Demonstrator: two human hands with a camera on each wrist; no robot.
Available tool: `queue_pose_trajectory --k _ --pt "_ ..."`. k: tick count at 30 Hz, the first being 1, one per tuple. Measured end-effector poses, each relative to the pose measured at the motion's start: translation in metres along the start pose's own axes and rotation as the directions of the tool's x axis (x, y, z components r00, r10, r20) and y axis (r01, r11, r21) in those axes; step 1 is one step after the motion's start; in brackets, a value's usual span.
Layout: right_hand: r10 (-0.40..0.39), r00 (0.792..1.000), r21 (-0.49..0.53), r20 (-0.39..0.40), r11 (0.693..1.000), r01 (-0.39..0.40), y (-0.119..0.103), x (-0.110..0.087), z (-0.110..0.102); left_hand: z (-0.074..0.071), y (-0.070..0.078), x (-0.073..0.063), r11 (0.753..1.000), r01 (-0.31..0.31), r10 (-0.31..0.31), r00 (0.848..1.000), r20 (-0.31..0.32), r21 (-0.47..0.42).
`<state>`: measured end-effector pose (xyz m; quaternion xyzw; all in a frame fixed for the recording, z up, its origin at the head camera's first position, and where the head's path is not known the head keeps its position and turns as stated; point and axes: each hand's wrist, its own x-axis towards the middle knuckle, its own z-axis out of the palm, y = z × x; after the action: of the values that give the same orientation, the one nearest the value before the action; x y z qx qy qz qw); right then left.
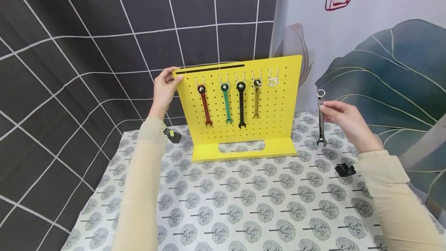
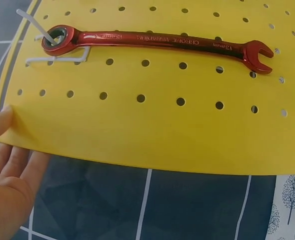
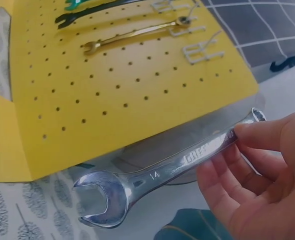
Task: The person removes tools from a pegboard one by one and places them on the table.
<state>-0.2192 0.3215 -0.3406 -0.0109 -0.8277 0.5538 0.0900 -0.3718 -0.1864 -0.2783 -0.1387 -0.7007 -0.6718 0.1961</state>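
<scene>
My right hand (image 1: 348, 121) pinches a silver combination wrench (image 1: 321, 121) near its ring end, to the right of a yellow pegboard (image 1: 278, 119). In the right wrist view the wrench's open end (image 3: 105, 200) points left and "14" shows on its shank. With thumb in front and fingers behind, my left hand (image 1: 164, 90) grips the board's upper left corner. On white hooks hang a red wrench (image 1: 205, 107), a green wrench (image 1: 227, 105), a black wrench (image 1: 241, 105) and a gold wrench (image 1: 257, 100). The rightmost hook (image 1: 273, 78) bears no wrench.
The pegboard stands on its yellow base (image 1: 244, 156) on a tree-patterned tablecloth (image 1: 244, 200). Behind is a dark curtain with white grid lines (image 1: 139, 49). At the right hangs a pale backdrop with large leaves (image 1: 390, 69).
</scene>
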Motion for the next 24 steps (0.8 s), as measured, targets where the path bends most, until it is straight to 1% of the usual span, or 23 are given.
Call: queue_pose_trajectory --k 4,9,13,18,24 --pt "0.007 1.0 0.025 0.026 1.0 -0.007 0.01 0.002 0.001 0.0 0.0 0.001 1.0 -0.002 0.002 1.0 0.005 0.002" --pt "0.039 0.998 -0.02 0.043 0.999 -0.038 0.022 0.003 0.004 0.0 0.0 0.001 1.0 0.004 -0.004 1.0 0.005 0.012" --pt "0.049 0.997 -0.055 0.052 0.997 -0.046 0.032 0.003 0.007 0.0 -0.001 0.001 1.0 0.01 -0.01 1.0 0.004 0.014" --pt "0.067 0.995 -0.059 0.067 0.996 -0.063 0.047 0.003 0.013 0.0 -0.003 0.001 1.0 0.009 -0.009 1.0 0.004 0.013" --pt "0.1 0.991 -0.059 0.085 0.994 -0.095 0.06 0.003 0.021 -0.001 -0.002 0.001 1.0 -0.005 0.005 1.0 0.003 0.03"
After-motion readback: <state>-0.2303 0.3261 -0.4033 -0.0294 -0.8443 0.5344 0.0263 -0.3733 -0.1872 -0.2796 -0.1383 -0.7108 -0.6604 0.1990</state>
